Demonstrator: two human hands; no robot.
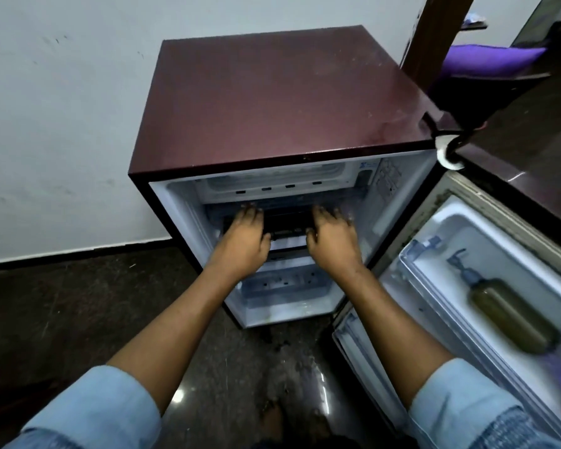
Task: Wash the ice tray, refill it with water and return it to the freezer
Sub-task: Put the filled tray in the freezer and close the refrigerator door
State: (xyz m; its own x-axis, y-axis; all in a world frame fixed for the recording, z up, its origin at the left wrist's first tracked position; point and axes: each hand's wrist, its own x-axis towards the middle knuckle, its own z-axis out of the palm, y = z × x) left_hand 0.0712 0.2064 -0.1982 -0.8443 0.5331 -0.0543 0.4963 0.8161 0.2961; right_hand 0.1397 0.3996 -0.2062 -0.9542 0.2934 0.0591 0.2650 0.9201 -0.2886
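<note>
A small maroon fridge (282,102) stands with its door (486,286) swung open to the right. Both my hands reach into the freezer compartment (289,186) at the top. Between them lies a dark ice tray (285,223) with a pale near edge. My left hand (245,233) holds its left end and my right hand (332,234) holds its right end, fingers lying over the top and thumbs at the near edge. The fingertips and the tray's ends are hidden inside the compartment.
A brownish pump bottle (512,314) lies in the door shelf. A clear drawer (285,286) sits below the freezer. A white wall (62,124) is on the left, dark furniture with a purple cushion (489,59) at the back right. The dark floor (78,312) is glossy.
</note>
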